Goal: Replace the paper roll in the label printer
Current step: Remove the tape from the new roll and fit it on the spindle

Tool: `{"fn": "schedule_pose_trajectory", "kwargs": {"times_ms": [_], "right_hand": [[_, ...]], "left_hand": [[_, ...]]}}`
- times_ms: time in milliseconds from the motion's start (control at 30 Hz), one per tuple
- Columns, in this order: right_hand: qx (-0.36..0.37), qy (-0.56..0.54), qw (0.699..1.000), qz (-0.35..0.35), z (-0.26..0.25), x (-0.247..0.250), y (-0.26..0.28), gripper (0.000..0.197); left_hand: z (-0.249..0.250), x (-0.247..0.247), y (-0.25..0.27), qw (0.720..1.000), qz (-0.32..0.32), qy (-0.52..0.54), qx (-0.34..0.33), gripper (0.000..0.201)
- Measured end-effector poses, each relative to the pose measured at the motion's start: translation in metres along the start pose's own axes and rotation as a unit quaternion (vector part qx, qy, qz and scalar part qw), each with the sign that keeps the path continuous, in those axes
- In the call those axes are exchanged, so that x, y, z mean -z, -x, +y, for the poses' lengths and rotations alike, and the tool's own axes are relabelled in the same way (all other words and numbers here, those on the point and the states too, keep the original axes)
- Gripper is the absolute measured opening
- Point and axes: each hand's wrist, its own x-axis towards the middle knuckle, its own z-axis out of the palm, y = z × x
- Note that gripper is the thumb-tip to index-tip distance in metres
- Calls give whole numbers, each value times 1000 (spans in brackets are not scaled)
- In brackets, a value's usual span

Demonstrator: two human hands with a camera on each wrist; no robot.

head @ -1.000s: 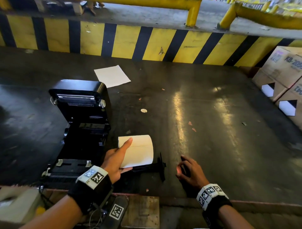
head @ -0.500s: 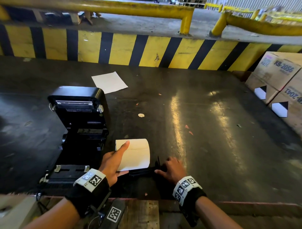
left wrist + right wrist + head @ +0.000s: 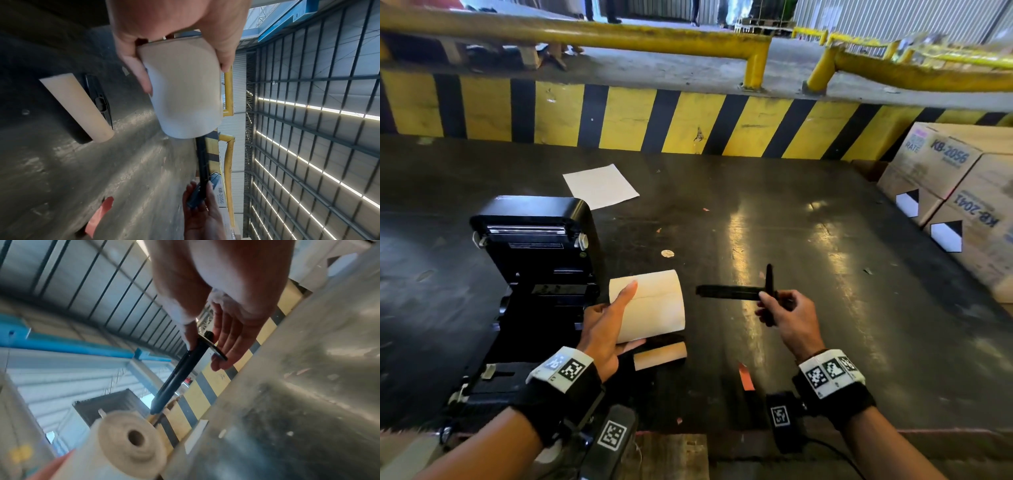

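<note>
My left hand (image 3: 607, 322) grips a full cream paper roll (image 3: 654, 305) from its left end, lifted just right of the open black label printer (image 3: 534, 274). The left wrist view shows thumb and fingers wrapped round the roll (image 3: 185, 97). My right hand (image 3: 787, 315) pinches a black spindle (image 3: 732, 292) near its flange, held level above the floor with its free end pointing at the roll. In the right wrist view the spindle (image 3: 179, 376) aims toward the roll's core hole (image 3: 135, 437). An empty brown cardboard core (image 3: 659, 355) lies on the floor below the roll.
The dark floor (image 3: 808, 274) spreads to the right. A white sheet (image 3: 601, 186) lies behind the printer. Cardboard boxes (image 3: 955, 192) stand at the right. A yellow-and-black striped kerb (image 3: 688, 120) runs along the back. A red scrap (image 3: 745, 377) lies near my right wrist.
My right hand reached the spindle on the floor, took hold of it and lifted it up to the right of the roll. The empty core now lies bare on the floor.
</note>
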Motion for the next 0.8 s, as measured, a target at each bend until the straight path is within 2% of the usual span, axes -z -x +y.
{"fn": "schedule_pose_trajectory", "kwargs": {"times_ms": [67,233,333,433,500,567,633,800], "right_hand": [[-26,-58,998,-14,-11,1,1,26],[-63,-84,992,-75,-10,-2,6,34],[-28,-60,994,-82,-12,0,6,33],[84,-1,995,-50,-22,0,5,22],[172,73,982,-36,-28,-2,5,17],[216,125,967,-52,-32,-8,6,15],[227,142,959,-93,-35,-16,12,16],[251,183,927,-212,-37,-30,29,25]], "left_hand": [[2,-4,0,1000,-23,11,5,81],[3,-11,3,994,-100,42,27,64],[5,-15,3,991,-120,49,18,56],[10,-19,4,992,-117,35,-2,50],[13,-20,4,994,-107,16,-19,58],[15,-22,4,994,-103,4,-28,65],[14,-24,5,994,-106,4,-28,67],[7,-27,9,993,-116,-24,-29,98]]}}
